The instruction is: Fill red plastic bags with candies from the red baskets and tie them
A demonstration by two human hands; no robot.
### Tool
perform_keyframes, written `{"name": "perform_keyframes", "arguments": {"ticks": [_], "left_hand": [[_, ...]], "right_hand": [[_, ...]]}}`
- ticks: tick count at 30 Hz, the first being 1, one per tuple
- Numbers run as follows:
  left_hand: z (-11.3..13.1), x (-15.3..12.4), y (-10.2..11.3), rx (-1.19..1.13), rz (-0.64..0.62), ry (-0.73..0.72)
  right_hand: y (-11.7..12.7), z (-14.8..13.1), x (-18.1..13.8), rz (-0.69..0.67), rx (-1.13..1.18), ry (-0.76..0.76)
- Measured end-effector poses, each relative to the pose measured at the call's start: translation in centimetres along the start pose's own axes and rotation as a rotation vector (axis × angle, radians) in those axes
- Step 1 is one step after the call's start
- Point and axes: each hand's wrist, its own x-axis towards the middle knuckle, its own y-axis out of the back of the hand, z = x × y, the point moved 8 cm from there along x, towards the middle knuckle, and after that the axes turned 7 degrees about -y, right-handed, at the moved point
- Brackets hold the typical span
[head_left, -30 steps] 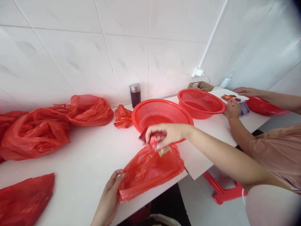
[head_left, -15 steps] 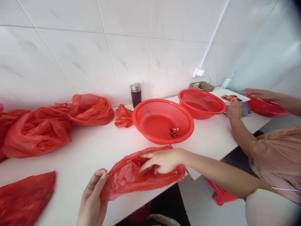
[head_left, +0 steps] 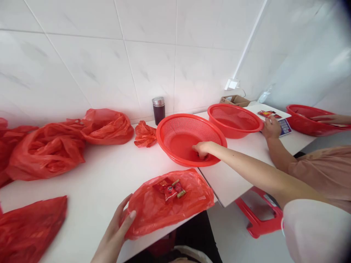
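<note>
Near the table's front edge lies a red plastic bag (head_left: 153, 223), spread wide at its mouth. Its left rim is pinched between the thumb and fingers of my left hand (head_left: 117, 226). Several small wrapped snacks (head_left: 170, 193), red packets and a gold-ended piece, show inside the bag. Beyond it stands a red perforated basket (head_left: 175, 126). My right hand (head_left: 203, 148) reaches into that basket from the right, its fingers curled down round small dark-wrapped sweets (head_left: 201, 157) on the bottom. The fingertips are partly hidden.
Bundled red bags (head_left: 49, 153) line the left side, with another red bag (head_left: 33, 226) nearer. A dark tumbler (head_left: 158, 111) stands by the wall. To the right are a second basket (head_left: 236, 118), a co-worker's hand (head_left: 272, 128), a red basin (head_left: 307, 122) and a red stool (head_left: 257, 215).
My right hand has moved out of the bag and into the basket, down onto the sweets. The bag's contents now show. At the right, a co-worker's hand has shifted rightward over the basin.
</note>
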Motion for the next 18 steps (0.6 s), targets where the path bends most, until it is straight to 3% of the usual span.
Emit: {"name": "perform_keyframes", "arguments": {"ticks": [4, 8, 13, 18], "left_hand": [[-0.5, 0.0, 0.4, -0.149, -0.028, 0.062], [-1.0, 0.1, 1.5, -0.077, -0.009, 0.105], [-2.0, -0.1, 3.0, 0.100, 0.007, 0.159], [-3.0, -0.4, 2.3, 0.055, -0.002, 0.205]], "right_hand": [[-0.2, 6.7, 0.9, 0.073, -0.054, -0.123], [-0.4, 10.2, 1.9, 0.134, -0.089, -0.212], [-0.4, 11.1, 2.0, 0.135, -0.129, -0.279], [-0.4, 9.1, 1.0, 0.043, -0.154, -0.293]]}}
